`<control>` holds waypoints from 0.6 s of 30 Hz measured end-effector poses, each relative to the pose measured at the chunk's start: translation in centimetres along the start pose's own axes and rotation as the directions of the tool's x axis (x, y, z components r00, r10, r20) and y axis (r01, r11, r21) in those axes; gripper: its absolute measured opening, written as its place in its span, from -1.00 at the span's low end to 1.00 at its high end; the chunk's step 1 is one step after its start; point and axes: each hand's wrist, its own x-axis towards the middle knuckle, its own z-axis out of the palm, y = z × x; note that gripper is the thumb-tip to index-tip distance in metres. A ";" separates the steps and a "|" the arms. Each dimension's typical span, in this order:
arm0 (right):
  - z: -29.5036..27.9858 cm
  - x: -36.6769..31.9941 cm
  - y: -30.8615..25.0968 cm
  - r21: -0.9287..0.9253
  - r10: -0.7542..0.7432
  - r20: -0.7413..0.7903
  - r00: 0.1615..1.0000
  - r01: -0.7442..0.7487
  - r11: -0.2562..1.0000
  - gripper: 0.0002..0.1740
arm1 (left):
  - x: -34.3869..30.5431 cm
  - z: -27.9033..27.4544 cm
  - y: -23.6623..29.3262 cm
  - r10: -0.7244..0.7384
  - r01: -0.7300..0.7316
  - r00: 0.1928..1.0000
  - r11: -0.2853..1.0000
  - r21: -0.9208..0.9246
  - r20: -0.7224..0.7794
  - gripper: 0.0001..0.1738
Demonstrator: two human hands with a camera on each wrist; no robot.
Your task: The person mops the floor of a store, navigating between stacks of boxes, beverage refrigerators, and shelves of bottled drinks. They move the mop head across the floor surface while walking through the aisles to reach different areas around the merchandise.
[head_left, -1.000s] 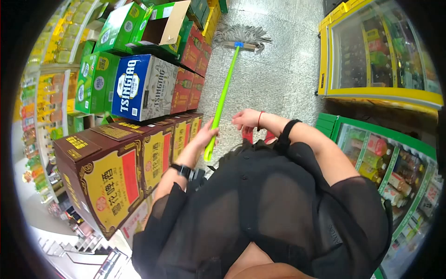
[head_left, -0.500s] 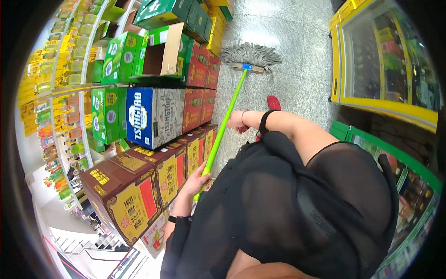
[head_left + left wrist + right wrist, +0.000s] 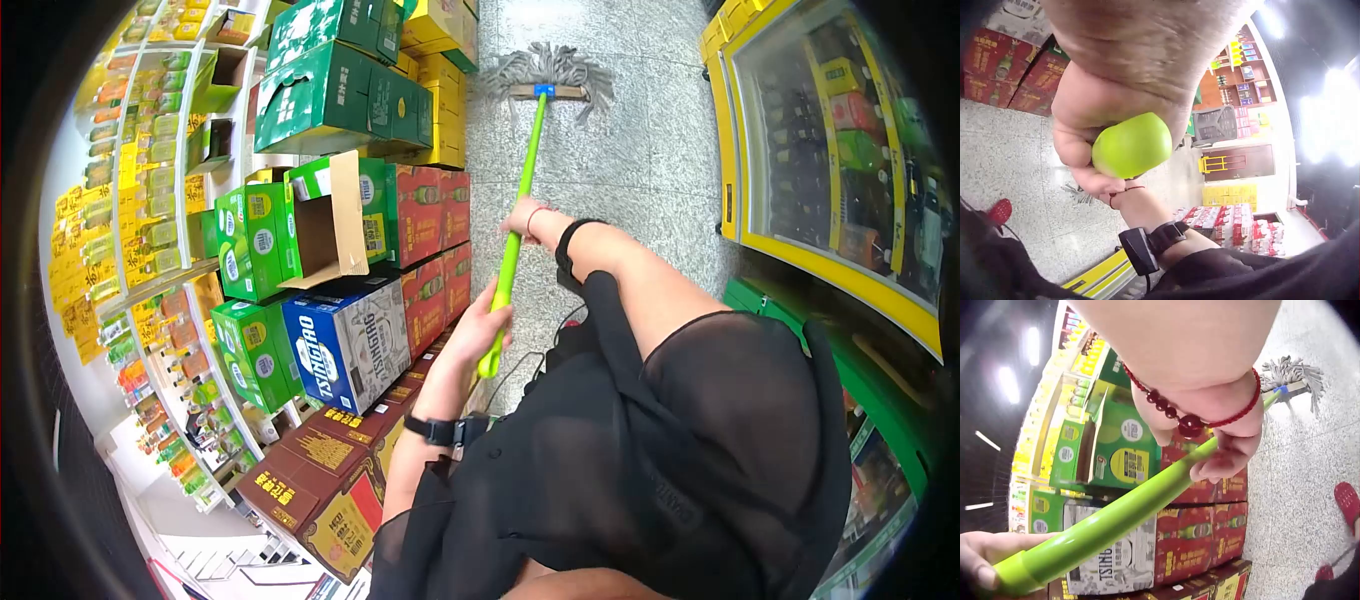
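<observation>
A mop with a bright green handle (image 3: 508,270) reaches forward along the aisle. Its grey string head (image 3: 550,68), joined by a blue clip, lies on the speckled floor. Near the handle's butt end, my left hand (image 3: 482,328) grips the pole; the rounded green end (image 3: 1134,147) pokes out of that fist in the left wrist view. Farther up, my right hand (image 3: 526,217) holds the same handle, its fingers (image 3: 1225,464) curled round it in the right wrist view. A red beaded bracelet (image 3: 1190,425) circles the right wrist.
Stacked drink cartons line the left, including a blue Tsingtao box (image 3: 312,352), red cartons (image 3: 425,300) and an open green box (image 3: 330,235). Bottle shelves (image 3: 150,240) stand behind them. Along the right are a yellow-framed cooler (image 3: 735,130) and a green-framed one (image 3: 850,400). A red shoe (image 3: 1347,501) shows below.
My right hand has come onto the handle, which it did not hold one second ago. The mop first came nearer, then went forward again. The handle now stands more upright in view.
</observation>
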 end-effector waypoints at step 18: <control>18.9 -6.8 4.4 -0.476 -0.016 -0.049 0.999 -0.009 0.879 -0.21 | -12.1 -3.6 -16.8 0.014 -0.016 1.000 0.994 0.109 0.025 -0.16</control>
